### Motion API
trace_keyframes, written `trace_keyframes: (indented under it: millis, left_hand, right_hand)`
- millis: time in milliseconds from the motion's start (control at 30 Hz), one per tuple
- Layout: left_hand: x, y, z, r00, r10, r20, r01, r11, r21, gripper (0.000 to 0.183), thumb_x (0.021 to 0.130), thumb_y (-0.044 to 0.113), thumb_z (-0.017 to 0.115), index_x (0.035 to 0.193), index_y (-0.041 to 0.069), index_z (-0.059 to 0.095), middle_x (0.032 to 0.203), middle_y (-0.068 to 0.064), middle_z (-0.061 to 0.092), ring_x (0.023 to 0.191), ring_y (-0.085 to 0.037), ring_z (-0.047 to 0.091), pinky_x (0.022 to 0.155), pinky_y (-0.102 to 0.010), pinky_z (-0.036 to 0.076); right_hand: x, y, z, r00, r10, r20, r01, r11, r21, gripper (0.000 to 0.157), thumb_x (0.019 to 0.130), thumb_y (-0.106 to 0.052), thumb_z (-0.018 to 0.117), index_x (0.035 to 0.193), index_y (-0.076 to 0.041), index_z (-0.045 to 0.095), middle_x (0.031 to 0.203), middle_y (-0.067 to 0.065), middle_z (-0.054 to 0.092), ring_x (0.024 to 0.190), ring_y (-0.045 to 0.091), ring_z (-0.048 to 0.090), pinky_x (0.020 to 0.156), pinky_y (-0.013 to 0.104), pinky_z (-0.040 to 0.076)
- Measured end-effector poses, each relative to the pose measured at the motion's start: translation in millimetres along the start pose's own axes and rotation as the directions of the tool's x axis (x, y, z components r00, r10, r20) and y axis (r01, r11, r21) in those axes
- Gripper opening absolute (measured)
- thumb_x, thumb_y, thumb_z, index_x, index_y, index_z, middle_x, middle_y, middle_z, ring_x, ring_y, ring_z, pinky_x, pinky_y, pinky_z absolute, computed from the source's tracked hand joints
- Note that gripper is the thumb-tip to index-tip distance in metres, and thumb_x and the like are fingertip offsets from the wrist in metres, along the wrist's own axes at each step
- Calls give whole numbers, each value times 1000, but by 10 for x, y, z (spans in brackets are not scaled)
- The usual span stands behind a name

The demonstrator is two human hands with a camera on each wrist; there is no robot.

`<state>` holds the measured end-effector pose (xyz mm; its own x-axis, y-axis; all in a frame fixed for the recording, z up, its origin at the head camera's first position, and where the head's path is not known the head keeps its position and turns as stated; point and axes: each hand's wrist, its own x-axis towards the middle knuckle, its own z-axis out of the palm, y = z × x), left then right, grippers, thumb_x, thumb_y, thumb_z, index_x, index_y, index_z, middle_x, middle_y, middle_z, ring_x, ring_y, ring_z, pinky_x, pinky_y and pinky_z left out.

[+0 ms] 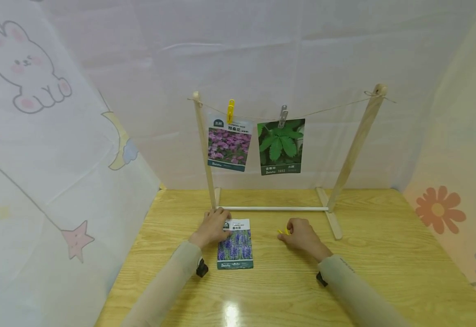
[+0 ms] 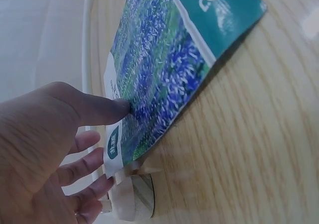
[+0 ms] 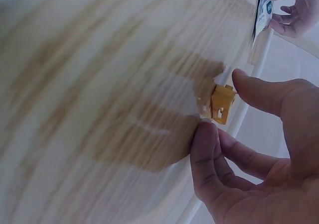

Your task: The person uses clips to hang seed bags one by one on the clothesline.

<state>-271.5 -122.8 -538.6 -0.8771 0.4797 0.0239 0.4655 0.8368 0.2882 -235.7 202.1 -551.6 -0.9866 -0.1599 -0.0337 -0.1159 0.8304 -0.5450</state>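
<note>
My left hand (image 1: 212,228) pinches the upper left edge of a lavender seed packet (image 1: 235,249) on the table. In the left wrist view the thumb (image 2: 107,109) presses on the printed front, and the other fingers are at the edge and partly behind it. To the right, my right hand (image 1: 302,235) holds a small yellow clothespin (image 3: 223,104) close over the table. It sits between thumb and index fingertip in the right wrist view, and in the head view the fingers partly cover it.
Behind the hands stands a wooden frame (image 1: 354,150) with a white crossbar (image 1: 278,208) and a string. A pink-flower seed packet (image 1: 228,147) hangs from a yellow clothespin (image 1: 231,111). Beside it, a green-leaf packet (image 1: 280,147) hangs from a grey clothespin (image 1: 283,116).
</note>
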Motion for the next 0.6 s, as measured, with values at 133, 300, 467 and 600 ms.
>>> trace_keyframes:
  millis: [133, 300, 467, 600]
  left_hand:
    - [6, 11, -9, 1000, -3, 6, 3, 1000, 2, 45, 87, 30, 80, 124, 11, 60, 120, -7, 57, 116, -33, 53, 100, -51, 39]
    - [19, 23, -30, 1000, -8, 26, 8, 1000, -18, 47, 86, 30, 80, 123, 10, 59, 115, -6, 55, 105, -28, 55, 97, -47, 45]
    - [48, 7, -14, 998, -11, 63, 15, 998, -65, 49, 88, 29, 79, 127, 9, 56, 116, -6, 53, 98, -22, 55, 88, -41, 51]
    - [62, -13, 0, 996, -26, 85, 35, 993, -113, 47, 92, 29, 74, 130, 8, 55, 123, -9, 56, 108, -25, 57, 94, -43, 51]
  right_hand:
    - [-12, -21, -7, 1000, -7, -6, 7, 1000, -2, 31, 84, -26, 82, 88, -1, 64, 74, 4, 55, 62, 16, 49, 55, 29, 42]
    - [-27, -41, -20, 1000, 8, -2, -8, 1000, 1, 26, 86, -20, 80, 84, -2, 61, 68, 4, 51, 55, 14, 46, 50, 26, 38]
    - [-51, -80, -63, 999, 27, 23, -28, 999, 27, 23, 89, -17, 75, 84, 0, 60, 64, 2, 43, 50, 12, 34, 46, 25, 29]
    - [-61, -99, -100, 998, 27, 49, -28, 999, 30, 23, 92, -14, 71, 94, 8, 63, 72, 9, 53, 55, 14, 38, 49, 28, 35]
